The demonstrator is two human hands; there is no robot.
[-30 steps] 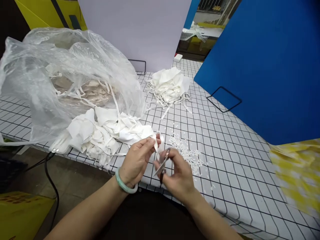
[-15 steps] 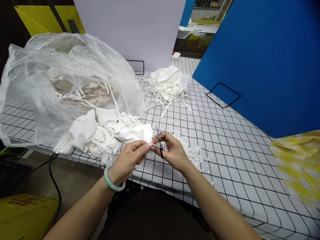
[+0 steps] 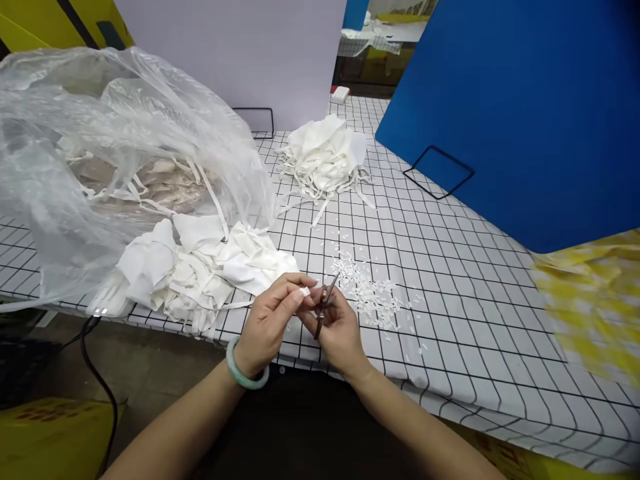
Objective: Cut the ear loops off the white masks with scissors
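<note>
Nearest, the left hand (image 3: 270, 315) has a narrow grip, pinching a small white fabric piece (image 3: 305, 291); the right hand (image 3: 344, 333) has its grip around scissors (image 3: 329, 295) just beside it. The step in hand looks like snipping; another cut calls for a steady pinch, clear of the edges. Beyond, white clippings (image 3: 377, 300) lie scattered on the surface (image 3: 460, 287), with a tied-looking strap heap (image 3: 324, 157) farther back.

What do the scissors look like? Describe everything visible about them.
The small scissors have a dark brownish handle and a slim, metal-looking blade. The right hand grips them near the edge of the checked cloth, blade slanting up and rightward in the picture. The left hand is close; contact is unclear. Much is hidden; whether the blades are open cannot be told.
</note>
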